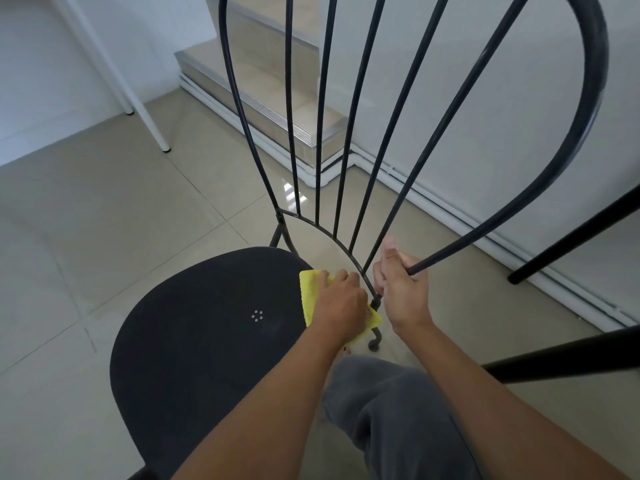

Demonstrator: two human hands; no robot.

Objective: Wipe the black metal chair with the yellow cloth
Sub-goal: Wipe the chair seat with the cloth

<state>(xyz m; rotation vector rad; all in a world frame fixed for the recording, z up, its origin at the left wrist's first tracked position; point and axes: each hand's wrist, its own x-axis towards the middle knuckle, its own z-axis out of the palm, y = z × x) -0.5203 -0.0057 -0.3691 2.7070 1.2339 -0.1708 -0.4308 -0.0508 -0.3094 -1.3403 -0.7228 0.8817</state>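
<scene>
Down low, a grey-trousered knee (398,410) sits beside the black metal chair (207,358). The left hand (341,303) curls over the yellow cloth (309,289), pressing it onto the seat's rear edge. The right hand (401,289) wraps around the back frame, probably to steady the chair. Tiled steps (263,84) lie beyond.

The chair (207,341) is black painted metal, its seat matt and faintly smudged, its rods slightly shiny; the cloth (310,289) is yellow nubby fabric; the floor tiles (104,209) are glossy; the stair edging (270,114) is ribbed metal; the trousers (398,403) are soft grey cloth.
</scene>
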